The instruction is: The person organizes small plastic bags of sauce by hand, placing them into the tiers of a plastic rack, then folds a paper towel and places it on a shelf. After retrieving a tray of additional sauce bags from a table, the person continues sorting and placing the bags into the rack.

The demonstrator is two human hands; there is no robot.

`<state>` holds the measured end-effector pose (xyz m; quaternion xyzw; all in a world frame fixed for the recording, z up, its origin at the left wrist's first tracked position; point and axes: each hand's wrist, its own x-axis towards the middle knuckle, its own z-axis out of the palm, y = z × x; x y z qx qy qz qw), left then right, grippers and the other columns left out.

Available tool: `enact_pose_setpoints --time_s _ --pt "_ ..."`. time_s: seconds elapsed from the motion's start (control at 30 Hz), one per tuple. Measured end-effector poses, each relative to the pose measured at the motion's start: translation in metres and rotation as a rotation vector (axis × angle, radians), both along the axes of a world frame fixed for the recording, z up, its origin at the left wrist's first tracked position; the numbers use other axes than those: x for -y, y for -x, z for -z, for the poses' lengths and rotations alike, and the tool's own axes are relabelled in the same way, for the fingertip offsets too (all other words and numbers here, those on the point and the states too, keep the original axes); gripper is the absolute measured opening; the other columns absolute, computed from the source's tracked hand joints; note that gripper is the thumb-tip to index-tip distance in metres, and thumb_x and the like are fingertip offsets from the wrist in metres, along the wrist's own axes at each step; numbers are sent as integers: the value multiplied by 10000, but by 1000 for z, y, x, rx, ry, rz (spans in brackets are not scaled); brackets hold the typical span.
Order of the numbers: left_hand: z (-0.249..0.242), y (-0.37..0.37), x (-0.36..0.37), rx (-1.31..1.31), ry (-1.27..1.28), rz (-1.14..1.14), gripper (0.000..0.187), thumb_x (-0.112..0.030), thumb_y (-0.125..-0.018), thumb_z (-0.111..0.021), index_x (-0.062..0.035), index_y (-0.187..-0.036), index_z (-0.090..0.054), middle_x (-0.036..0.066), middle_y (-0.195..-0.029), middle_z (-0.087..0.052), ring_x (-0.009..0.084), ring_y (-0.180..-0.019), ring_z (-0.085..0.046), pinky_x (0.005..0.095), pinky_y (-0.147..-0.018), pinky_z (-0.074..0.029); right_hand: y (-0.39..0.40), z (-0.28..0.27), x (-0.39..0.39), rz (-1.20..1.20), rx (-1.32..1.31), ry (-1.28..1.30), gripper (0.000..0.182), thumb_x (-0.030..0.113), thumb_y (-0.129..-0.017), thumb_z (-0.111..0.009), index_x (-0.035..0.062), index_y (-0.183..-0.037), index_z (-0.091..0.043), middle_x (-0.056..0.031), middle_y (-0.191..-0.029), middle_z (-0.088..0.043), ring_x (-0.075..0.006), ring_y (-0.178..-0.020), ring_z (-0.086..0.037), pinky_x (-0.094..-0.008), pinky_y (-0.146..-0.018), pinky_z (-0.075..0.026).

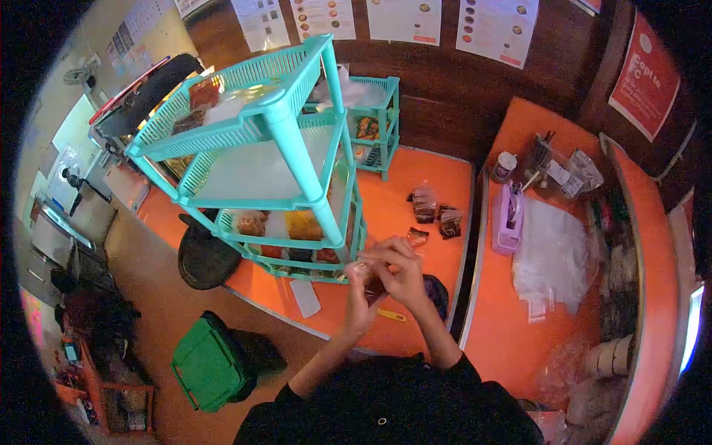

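Note:
My left hand [361, 297] is closed around a small clear plastic packet with dark reddish-brown contents [376, 291]. Bent over the top of that packet, my right hand [403, 273] pinches its upper edge with the fingertips. Both hands are close together above the orange table [348, 326]. Just beyond them lie several small dark-filled packets [424, 204], another dark bunch [449, 222] and a single reddish packet [417, 236]. A yellow handle [391, 314] shows beneath my hands, and a dark rounded thing [436, 297] is partly hidden by my right forearm.
A tall teal tiered rack [285, 148] with bagged goods stands left of my hands; a smaller teal rack [382, 122] is behind it. On the right counter are a purple basket [508, 222] and clear plastic bags [552, 256]. A green bin [211, 363] stands on the floor.

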<state>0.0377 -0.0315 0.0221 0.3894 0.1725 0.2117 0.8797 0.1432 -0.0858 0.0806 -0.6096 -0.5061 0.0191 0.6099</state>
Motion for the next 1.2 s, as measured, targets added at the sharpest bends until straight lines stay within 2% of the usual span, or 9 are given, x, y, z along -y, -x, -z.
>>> enact_pose_setpoints --time_s 0.2,0.27,0.5,0.6,0.67,0.73,0.77,0.83,1.2 --pt "-24 38 8 88 18 -180 761 -633 -923 -159 -59 -1402 -305 95 -1343 -440 239 -1242 -442 397 -1018 -375 40 14 -9 192 243 -91 241 10 -690 -677 117 -899 -732 -58 -894 -607 -198 -842 -560 -306 -767 -419" --pt "-24 47 9 94 50 -203 748 -619 -930 -162 -59 -1408 -293 98 -1351 -434 240 -1245 -440 402 -1018 -376 49 19 -11 -87 -239 -9 121 72 -824 -632 70 -940 -665 -64 -903 -612 -171 -809 -578 -288 -738 -437" --pt "-14 75 -18 5 -162 -223 683 -556 -963 -226 -60 -1431 -262 116 -1357 -446 221 -1239 -451 376 -1041 -347 59 9 -1 -485 -782 -36 120 142 -952 -481 25 -967 -501 -95 -736 -598 -159 -685 -608 -259 -627 -476" --pt "-9 88 -34 -104 -222 -296 632 -498 -975 -291 -72 -1441 -266 111 -1309 -508 197 -1127 -515 309 -931 -395 49 16 1 -446 -809 44 114 120 -946 -486 16 -992 -495 -84 -750 -603 -142 -608 -590 -250 -542 -469" --pt "-12 87 -35 -2 -192 -320 612 -476 -974 -320 -95 -1449 -256 105 -1313 -508 175 -1069 -546 273 -901 -407 59 14 -5 -416 -753 -4 105 96 -940 -509 31 -1022 -518 -40 -832 -594 -101 -699 -559 -253 -639 -449" --pt "-7 85 -26 -72 -189 -377 619 -484 -966 -345 -102 -1446 -264 110 -1262 -540 139 -925 -579 244 -748 -458 70 2 -3 -437 -799 319 102 84 -938 -514 48 -1032 -531 -36 -832 -601 -119 -692 -584 -252 -618 -457" --pt "17 90 -27 -142 -222 -276 608 -475 -976 -332 -83 -1436 -269 100 -1197 -560 122 -869 -559 248 -708 -451 79 11 -12 -459 -632 131 90 111 -938 -529 56 -1010 -527 -15 -704 -589 -61 -535 -525 -205 -458 -389" --pt "2 93 -20 11 -172 -105 606 -484 -987 -289 -50 -1410 -304 73 -1113 -562 115 -815 -552 245 -640 -452 88 21 -23 -347 -502 93 89 110 -933 -540 49 -997 -533 -21 -720 -598 -51 -549 -524 -204 -476 -391" --pt "-19 81 -10 90 -66 -217 639 -549 -969 -221 -62 -1340 -405 87 -1200 -563 189 -1001 -564 299 -767 -460 90 14 -19 -125 -382 148 103 52 -879 -589 28 -967 -541 -21 -661 -611 -27 -570 -528 -209 -485 -401"
